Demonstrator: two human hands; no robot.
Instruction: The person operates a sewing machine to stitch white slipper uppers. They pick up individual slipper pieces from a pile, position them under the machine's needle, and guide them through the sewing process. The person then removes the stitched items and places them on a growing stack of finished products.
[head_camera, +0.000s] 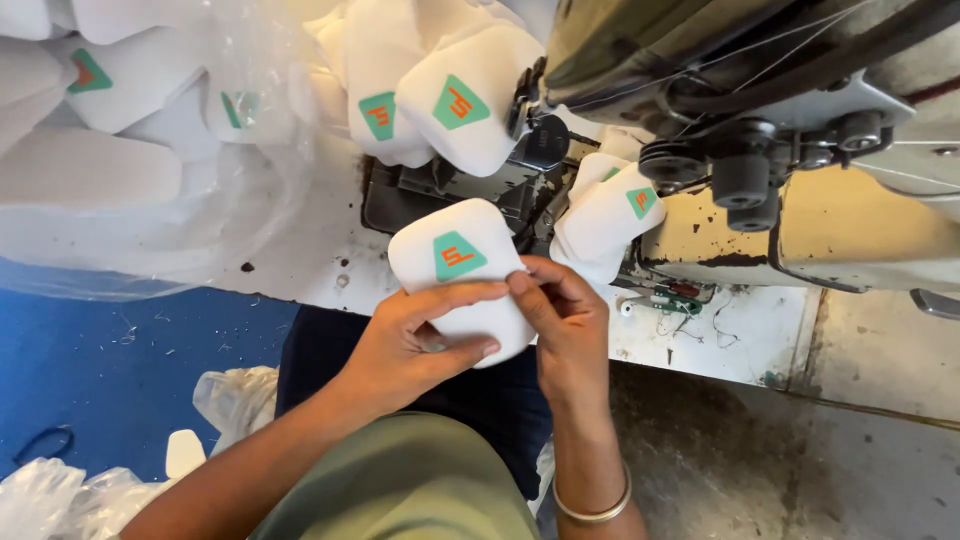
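Observation:
A white padded piece (455, 262) with a teal and orange patch sits between both hands, just in front of the sewing machine (760, 110). My left hand (415, 335) wraps its lower side, thumb on top. My right hand (560, 320) pinches its right edge near the patch; a metal bangle rings that wrist. More white padded pieces (455, 95) with the same patch are stacked at the machine's left, and another piece (610, 215) lies under the machine's head.
A clear plastic bag (130, 140) full of white pieces fills the upper left of the white table (700, 335). Blue floor (110, 370) lies lower left with crumpled plastic bags (235, 395). Thread runs across the machine's arm.

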